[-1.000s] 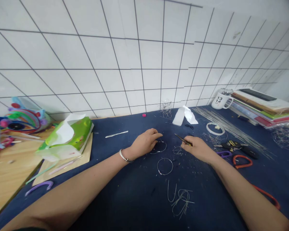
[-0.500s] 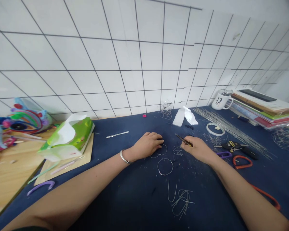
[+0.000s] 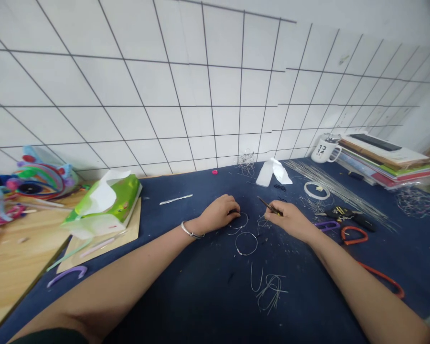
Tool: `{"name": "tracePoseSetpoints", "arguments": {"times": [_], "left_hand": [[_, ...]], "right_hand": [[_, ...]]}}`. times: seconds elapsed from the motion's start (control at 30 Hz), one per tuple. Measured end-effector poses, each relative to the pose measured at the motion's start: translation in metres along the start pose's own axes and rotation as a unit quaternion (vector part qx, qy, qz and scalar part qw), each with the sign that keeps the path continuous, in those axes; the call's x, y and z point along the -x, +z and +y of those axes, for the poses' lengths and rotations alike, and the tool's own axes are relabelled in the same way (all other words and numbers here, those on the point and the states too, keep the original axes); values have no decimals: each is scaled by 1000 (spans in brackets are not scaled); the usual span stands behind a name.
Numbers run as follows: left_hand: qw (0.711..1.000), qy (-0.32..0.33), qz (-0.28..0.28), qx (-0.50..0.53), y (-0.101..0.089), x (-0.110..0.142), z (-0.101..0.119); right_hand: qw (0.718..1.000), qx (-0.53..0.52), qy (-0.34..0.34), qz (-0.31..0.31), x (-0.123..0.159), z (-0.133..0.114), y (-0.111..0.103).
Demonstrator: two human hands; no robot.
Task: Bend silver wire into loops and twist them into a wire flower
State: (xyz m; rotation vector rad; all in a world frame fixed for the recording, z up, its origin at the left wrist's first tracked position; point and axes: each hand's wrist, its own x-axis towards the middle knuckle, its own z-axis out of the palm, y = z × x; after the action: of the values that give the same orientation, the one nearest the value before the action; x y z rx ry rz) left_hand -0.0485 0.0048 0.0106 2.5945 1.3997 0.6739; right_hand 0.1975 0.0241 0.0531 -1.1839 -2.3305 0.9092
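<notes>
My left hand [image 3: 218,213] rests on the dark blue cloth [image 3: 186,286] with its fingers curled down onto a thin wire ring [image 3: 240,222]. My right hand [image 3: 287,219] is closed round a small pair of pliers [image 3: 267,206] whose tips point up and left. A second wire ring [image 3: 246,243] lies just in front of both hands. A tangle of cut wire pieces [image 3: 269,289] lies nearer to me.
A green tissue pack [image 3: 105,203] sits on a wooden board at the left. Straight wires [image 3: 338,191], a white tape roll [image 3: 316,190], orange-handled tools [image 3: 353,232], a mug [image 3: 323,149] and stacked books [image 3: 387,160] fill the right side. Colourful hoops [image 3: 32,179] lie far left.
My left hand's fingers have curled in and drawn slightly back over the wire ring. The view has shifted a little; my right hand keeps the pliers.
</notes>
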Motion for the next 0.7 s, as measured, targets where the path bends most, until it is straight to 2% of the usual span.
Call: {"name": "tracePoseSetpoints", "arguments": {"times": [0.13,0.27,0.43,0.57,0.7], "left_hand": [[999,-16,8,41,0,2,10],[996,-25,1,80,-1,4,29],[991,-28,11,129,-4,4,48],[981,-49,13,187,-6,3,50],[973,-80,18,218,-7,3,50]], "right_hand": [[996,-92,14,-2,3,-6,1],[980,-192,31,-36,8,-15,8],[981,-177,29,-67,12,-20,16],[983,-167,35,-61,12,-19,16],[978,-186,33,-90,11,-20,15]]}}
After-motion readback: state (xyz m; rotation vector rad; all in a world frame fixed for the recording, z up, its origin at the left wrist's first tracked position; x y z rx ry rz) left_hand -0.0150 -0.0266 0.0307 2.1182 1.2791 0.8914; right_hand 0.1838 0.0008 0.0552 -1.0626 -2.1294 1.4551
